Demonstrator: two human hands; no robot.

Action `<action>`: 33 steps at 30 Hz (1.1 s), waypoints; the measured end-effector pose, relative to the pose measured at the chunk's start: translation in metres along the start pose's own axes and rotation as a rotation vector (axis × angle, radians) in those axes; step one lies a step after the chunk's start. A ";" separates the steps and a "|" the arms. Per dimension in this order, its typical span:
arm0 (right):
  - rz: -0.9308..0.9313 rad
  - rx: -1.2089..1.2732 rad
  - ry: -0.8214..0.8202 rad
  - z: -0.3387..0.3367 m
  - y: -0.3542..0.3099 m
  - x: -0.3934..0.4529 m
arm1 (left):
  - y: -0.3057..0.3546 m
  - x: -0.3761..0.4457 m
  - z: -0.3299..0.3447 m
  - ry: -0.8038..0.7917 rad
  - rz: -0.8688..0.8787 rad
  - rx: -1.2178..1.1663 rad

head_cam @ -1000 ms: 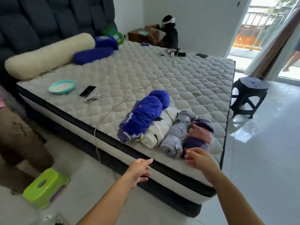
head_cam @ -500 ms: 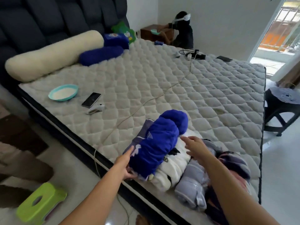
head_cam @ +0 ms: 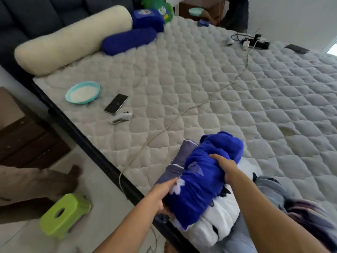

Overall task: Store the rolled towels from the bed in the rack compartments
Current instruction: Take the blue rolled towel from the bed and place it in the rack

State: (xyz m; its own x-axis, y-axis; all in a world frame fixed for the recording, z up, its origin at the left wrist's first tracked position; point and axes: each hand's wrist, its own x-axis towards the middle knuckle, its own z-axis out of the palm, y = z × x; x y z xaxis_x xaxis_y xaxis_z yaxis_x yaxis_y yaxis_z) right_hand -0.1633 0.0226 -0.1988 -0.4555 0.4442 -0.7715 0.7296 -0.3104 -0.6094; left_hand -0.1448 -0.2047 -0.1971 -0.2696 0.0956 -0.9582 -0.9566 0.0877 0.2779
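Note:
Several rolled towels lie side by side at the near edge of the bed (head_cam: 209, 79). A bright blue rolled towel (head_cam: 204, 181) rests on top of a grey-purple towel (head_cam: 175, 161) and a white one (head_cam: 217, 221). My left hand (head_cam: 164, 196) grips the blue towel's near left end. My right hand (head_cam: 226, 168) clasps its upper right side. To the right lie a pale grey-blue towel (head_cam: 271, 192) and a purple-pink one (head_cam: 306, 214), partly hidden by my right arm. No rack is in view.
On the bed lie a teal bowl (head_cam: 83, 92), a phone (head_cam: 116, 104), a small white device (head_cam: 121, 118), a long cable (head_cam: 184, 112), a cream bolster (head_cam: 73, 39) and blue pillows (head_cam: 129, 41). A green stool (head_cam: 63, 214) and a person's legs (head_cam: 36, 183) are on the floor to the left.
I have moved closer to the bed. Both hands, held apart from the towels a second ago, have reached in and closed on the blue rolled towel.

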 end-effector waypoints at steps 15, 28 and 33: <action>-0.033 0.429 -0.277 -0.056 0.033 -0.058 | -0.038 -0.055 0.033 0.069 0.341 -0.065; -0.319 0.167 -0.776 -0.035 0.083 -0.232 | -0.246 -0.160 -0.018 0.230 0.598 -0.596; -0.338 -0.031 -1.038 0.018 0.148 -0.320 | -0.349 -0.207 -0.066 0.374 0.680 -0.806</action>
State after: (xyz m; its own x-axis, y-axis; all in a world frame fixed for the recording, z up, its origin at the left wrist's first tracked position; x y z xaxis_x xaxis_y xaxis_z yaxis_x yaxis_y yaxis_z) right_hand 0.0810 -0.1808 -0.0450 -0.8326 -0.4272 -0.3525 0.4920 -0.2783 -0.8249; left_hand 0.2374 -0.3207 -0.1001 -0.6501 -0.4373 -0.6214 -0.3529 -0.5504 0.7566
